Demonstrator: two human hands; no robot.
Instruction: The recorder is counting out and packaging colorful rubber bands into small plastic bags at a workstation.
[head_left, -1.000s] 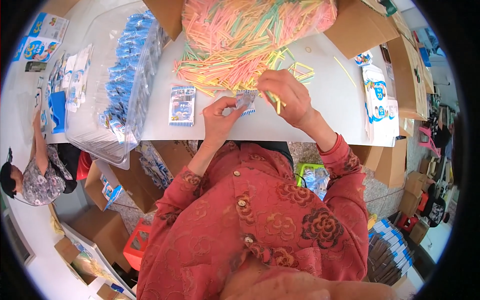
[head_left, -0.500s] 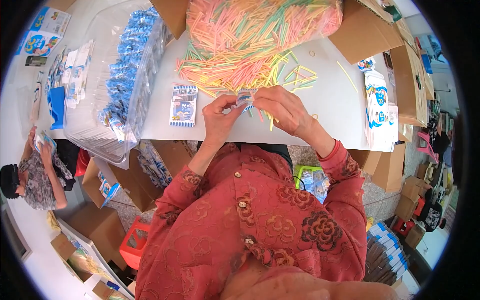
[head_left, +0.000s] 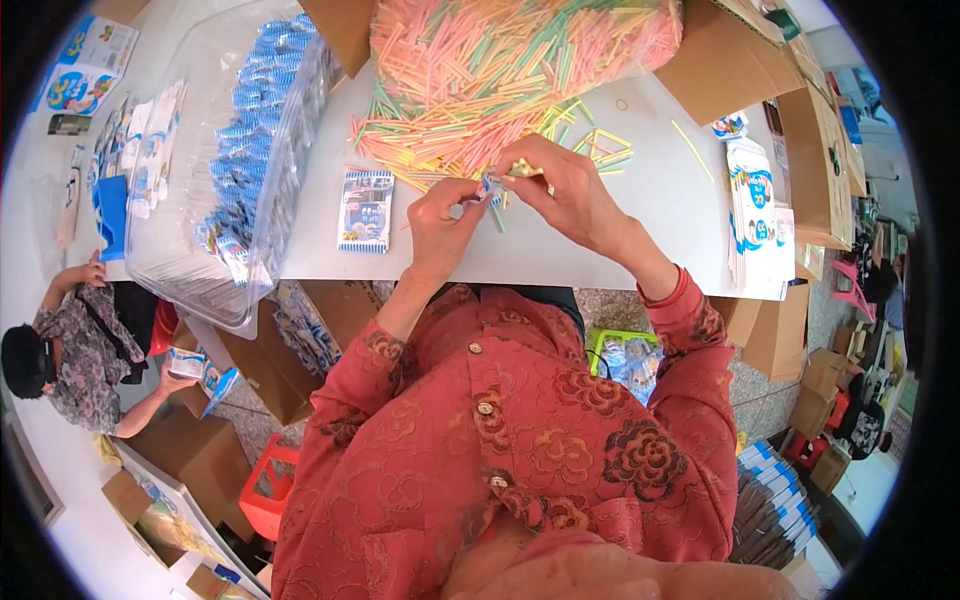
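Head view, white desk [head_left: 600,250], heap of pastel straws [head_left: 500,70] behind the hands, blue-printed packet [head_left: 366,210] lying left, clear tub of blue sachets [head_left: 250,150] farther left, cardboard boxes around, left hand [head_left: 440,215] and right hand [head_left: 565,185] both pinched shut on a small blue-and-white sachet [head_left: 489,186], held just above the desk between them.

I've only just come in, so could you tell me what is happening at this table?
A person in a red flowered top works at a white table. The left hand and right hand together pinch a small blue-and-white packet, the right also holding yellow sticks. A heap of coloured sticks lies just beyond, a blue packet to the left, and a clear bin of blue packets further left. Another person sits at lower left.
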